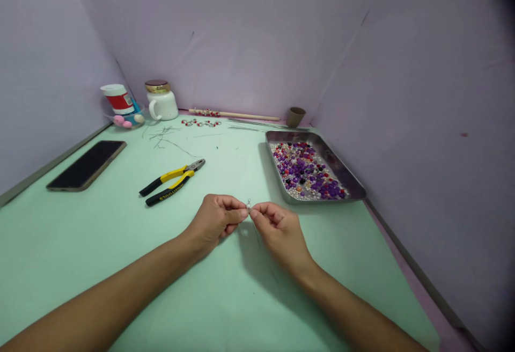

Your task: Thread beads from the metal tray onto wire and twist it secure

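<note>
Near the middle of the green table, my left hand and my right hand meet at the fingertips. Both pinch a small beaded wire piece with a pale bead, whose top sticks up between the fingers. A thin wire trails down below my right fingertips. To the right and behind, a metal tray holds mixed beads in purple, red, white and black. Pliers with yellow and black handles lie left of my hands, jaws slightly apart.
A phone lies at the left. Behind are a bowl with a red-white tub, a white lidded mug, loose wires, red beaded pieces, a wooden stick and a brown cup. Pale walls enclose the table.
</note>
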The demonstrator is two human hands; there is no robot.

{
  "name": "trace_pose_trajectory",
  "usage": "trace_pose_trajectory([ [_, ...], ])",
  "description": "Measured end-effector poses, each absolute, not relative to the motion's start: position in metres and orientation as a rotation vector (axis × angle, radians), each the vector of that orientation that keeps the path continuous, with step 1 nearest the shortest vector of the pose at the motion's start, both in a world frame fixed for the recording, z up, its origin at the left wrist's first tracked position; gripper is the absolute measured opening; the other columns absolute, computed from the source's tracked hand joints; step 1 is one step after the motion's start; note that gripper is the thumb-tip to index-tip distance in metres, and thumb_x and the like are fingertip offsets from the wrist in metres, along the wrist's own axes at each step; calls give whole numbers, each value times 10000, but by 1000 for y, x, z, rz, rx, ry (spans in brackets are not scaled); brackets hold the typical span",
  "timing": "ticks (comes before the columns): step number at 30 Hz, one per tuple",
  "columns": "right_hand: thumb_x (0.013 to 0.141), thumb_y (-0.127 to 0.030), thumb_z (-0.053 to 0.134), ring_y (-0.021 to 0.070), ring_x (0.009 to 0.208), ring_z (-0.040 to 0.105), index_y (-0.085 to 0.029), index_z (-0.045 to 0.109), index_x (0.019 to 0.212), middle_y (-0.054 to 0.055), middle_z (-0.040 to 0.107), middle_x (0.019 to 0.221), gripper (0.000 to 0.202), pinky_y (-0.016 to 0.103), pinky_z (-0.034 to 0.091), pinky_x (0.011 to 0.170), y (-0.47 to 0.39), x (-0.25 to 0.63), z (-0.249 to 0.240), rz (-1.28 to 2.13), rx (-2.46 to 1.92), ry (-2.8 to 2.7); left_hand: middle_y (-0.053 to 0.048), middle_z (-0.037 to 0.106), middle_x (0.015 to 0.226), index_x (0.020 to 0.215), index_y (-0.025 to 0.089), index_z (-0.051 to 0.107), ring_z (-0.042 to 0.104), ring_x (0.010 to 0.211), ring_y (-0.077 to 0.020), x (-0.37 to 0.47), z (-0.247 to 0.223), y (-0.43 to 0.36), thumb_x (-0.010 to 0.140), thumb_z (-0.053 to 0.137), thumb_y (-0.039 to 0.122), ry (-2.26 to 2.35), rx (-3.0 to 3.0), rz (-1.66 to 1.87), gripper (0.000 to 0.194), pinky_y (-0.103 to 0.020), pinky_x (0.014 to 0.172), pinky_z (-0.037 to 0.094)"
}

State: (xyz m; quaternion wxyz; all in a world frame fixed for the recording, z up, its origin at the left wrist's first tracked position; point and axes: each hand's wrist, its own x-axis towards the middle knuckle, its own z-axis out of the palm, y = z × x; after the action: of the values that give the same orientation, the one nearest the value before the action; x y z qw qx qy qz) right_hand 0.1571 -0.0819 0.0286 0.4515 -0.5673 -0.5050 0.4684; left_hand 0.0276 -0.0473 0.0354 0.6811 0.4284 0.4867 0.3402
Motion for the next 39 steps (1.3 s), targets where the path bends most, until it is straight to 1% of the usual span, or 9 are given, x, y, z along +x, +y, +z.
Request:
trace_pose_trajectory([
  [8,724,-331,524,67,385,234,-161,575,692,-76,294,426,181,204,185,368,-83,158,25,1020,-1484,-1320,68,408,330,597,119,582,302,320,-36,26,34,-50,610,627,232,1116,1097,755,122,-183,338,201],
  [15,765,-286,469,74,388,280,-171,590,743,-66,338,433,168,215,218,393,-88,156,22,795,-1479,-1533,59,418,356,556,120,582,305,342,-44,26,42,-52,622,585,231,1221,1262,755,129,-201,363,209],
  [19,738,-251,491,71,384,287,-171,578,675,-71,321,421,134,217,225,404,-88,157,22,693,-1457,-1620,44,469,444,534,121,567,333,402,-49,27,41,-51,600,580,217,1246,1266,792,116,-205,403,246],
  [25,685,-271,537,69,389,269,-170,540,620,-75,322,431,120,205,207,378,-80,165,28,1044,-1437,-1425,71,400,398,521,126,543,250,370,-26,27,41,-48,555,615,218,1159,1100,756,122,-200,384,168],
  [29,648,-269,571,57,395,250,-156,520,591,-83,326,433,136,199,198,383,-75,169,30,1254,-1366,-1303,86,354,384,554,127,541,200,349,-13,24,41,-47,568,625,214,1072,1020,723,122,-199,368,111],
  [32,655,-257,577,53,404,274,-154,516,585,-83,340,438,138,192,222,393,-73,171,29,1340,-1304,-1288,90,331,384,563,128,535,167,336,-6,21,40,-44,577,627,215,1015,976,665,128,-202,361,78],
  [35,663,-273,588,63,437,362,-150,552,672,-65,424,485,129,193,301,426,-72,171,30,1414,-1237,-1310,85,322,374,538,127,529,174,338,-11,20,40,-43,574,620,215,1031,1022,633,132,-203,362,77],
  [37,653,-312,610,73,458,415,-145,570,776,-49,476,536,211,205,357,443,-73,169,31,1468,-1211,-1301,82,321,366,514,129,525,191,348,-18,21,41,-44,562,609,198,1058,1073,632,120,-200,364,91],
  [39,636,-352,630,72,431,419,-144,575,805,-45,486,543,274,203,359,402,-74,167,32,1494,-1239,-1266,81,324,362,496,131,517,200,353,-21,23,42,-46,548,598,174,1082,1097,624,106,-197,365,102],
])
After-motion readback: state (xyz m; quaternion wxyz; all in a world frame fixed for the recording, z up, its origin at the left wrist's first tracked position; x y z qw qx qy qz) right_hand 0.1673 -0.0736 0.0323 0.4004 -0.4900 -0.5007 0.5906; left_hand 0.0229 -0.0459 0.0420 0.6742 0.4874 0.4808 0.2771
